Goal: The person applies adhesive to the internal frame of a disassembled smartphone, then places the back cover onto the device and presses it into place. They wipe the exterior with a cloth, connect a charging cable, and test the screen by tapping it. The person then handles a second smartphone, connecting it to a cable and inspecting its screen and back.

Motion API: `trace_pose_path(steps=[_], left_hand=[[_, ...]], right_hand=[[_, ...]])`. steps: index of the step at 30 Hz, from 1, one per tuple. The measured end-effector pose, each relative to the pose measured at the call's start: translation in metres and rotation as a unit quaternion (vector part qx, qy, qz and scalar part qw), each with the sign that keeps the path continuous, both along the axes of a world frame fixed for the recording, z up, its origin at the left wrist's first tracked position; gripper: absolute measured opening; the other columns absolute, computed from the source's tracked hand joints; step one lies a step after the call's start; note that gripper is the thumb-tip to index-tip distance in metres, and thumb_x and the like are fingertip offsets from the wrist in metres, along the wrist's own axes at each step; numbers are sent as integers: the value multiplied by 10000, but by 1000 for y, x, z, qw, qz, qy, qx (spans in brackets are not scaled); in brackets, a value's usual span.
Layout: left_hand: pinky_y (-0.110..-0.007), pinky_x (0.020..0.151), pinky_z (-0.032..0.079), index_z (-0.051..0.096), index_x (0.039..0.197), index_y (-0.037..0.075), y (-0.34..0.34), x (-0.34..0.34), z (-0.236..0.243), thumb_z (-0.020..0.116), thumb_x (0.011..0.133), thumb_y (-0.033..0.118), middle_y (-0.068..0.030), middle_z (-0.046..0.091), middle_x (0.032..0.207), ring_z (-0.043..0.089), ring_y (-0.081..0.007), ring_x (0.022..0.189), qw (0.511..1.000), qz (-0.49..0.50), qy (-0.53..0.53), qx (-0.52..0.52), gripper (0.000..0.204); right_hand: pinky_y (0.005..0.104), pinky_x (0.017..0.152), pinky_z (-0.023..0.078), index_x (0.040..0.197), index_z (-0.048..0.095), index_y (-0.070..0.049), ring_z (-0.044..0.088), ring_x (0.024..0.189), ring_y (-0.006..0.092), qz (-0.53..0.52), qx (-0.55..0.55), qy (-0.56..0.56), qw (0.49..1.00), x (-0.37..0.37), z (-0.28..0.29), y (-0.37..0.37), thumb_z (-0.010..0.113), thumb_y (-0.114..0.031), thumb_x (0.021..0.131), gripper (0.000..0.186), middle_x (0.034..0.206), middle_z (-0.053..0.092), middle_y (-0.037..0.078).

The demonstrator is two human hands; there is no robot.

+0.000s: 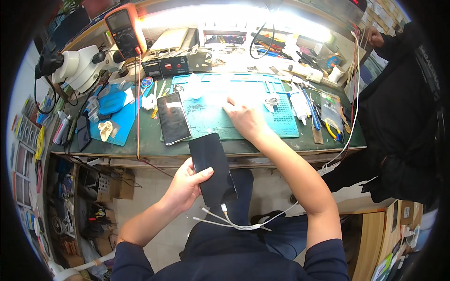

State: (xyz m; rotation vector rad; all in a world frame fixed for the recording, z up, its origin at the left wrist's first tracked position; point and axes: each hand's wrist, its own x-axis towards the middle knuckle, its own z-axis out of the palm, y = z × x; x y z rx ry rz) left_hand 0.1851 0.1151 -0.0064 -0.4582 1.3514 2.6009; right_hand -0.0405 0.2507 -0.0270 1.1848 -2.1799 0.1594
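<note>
The left hand (185,185) gripped a black phone (212,169); the right hand (244,118) lay open on the teal mat (243,129).

Dark phone (213,169) in left grip (185,185); right hand (243,117) on teal mat (281,119)

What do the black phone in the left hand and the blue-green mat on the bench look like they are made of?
The black phone, gripped by the left hand, looks glass-faced: a smooth, glossy, dark slab with a faint sheen. The blue-green mat, on which the right hand rests, looks like matte rubber or silicone, judging by its dull surface and moulded compartments along its edge. Neither can be told for certain.
</note>
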Motion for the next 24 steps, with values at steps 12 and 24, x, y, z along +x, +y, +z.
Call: trace_pose_path(steps=[12,24], left_hand=[[-343,869,588,475,1376,74,-4,1,-4,669,947,85,-62,646,1231,656,-156,1092,998,-23,41,-33,470],[-315,866,566,480,1371,54,44,-70,24,671,962,219,-51,598,1224,607,-111,1095,982,-106,93,-127,481]], right_hand=[[252,680,521,1100,696,-14,680,809,100,-6,-354,-573,739,3,35,34,681,-225,937,267,925,719,42],[218,702,481,1005,691,-94,605,800,44,45,-322,-723,610,79,52,89,699,-255,950,171,904,673,-35]])
